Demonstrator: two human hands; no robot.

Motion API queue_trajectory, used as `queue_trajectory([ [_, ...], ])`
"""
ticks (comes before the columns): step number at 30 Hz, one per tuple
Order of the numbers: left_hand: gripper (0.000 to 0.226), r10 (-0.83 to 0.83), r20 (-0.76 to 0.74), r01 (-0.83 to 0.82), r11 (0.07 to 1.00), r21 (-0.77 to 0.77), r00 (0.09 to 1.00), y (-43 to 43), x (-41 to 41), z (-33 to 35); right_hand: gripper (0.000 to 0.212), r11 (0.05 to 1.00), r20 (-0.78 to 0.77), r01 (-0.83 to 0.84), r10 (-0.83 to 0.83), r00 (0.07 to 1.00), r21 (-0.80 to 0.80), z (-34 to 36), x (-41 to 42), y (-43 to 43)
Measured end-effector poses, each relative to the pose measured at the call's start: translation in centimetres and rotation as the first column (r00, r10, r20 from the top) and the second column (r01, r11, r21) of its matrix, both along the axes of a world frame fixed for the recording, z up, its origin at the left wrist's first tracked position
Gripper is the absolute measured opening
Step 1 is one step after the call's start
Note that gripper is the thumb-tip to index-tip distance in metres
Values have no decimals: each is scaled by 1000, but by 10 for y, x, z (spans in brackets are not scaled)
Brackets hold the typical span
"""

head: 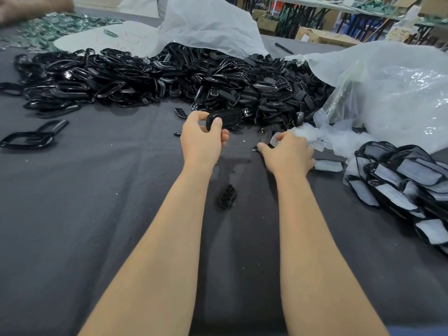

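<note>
My left hand (202,139) grips a glossy black oval shell (225,118) by its near end, just in front of the big heap of black plastic parts (194,78). My right hand (288,154) reaches over the grey cloth with curled fingers onto a small thin white foam pouch (300,134) beside a small black part; whether it pinches the pouch is unclear. One black button-frame piece (227,196) lies alone between my forearms.
A stack of finished black shells in white foam sleeves (400,180) lies at the right. Large clear plastic bags (388,93) cover the back and right. Black ring frames (29,139) lie at the left. Another person's hand (29,7) works at the far left corner.
</note>
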State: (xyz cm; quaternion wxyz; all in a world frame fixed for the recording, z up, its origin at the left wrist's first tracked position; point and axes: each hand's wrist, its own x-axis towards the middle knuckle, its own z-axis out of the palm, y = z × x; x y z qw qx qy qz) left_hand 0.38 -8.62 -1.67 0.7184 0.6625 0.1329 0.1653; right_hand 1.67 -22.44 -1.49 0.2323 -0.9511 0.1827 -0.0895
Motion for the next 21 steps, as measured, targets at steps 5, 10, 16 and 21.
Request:
queue_trajectory([
  [5,14,-12,-13,12,1000,1,1000,0,0,-1,32,998,73,25,-30,997,65,-5,5,-1],
  [10,10,-18,-15,18,1000,-23,1000,-2,-1,0,23,967,187,4,-53,981,254,-3,3,-2],
  [16,8,-17,-14,17,1000,-25,1000,-2,0,0,15,774,449,-150,-187,874,615,9,-1,6],
  [21,11,0,-6,0,1000,-9,1000,-4,0,0,28,19,330,-336,-250,910,942,15,-2,21],
])
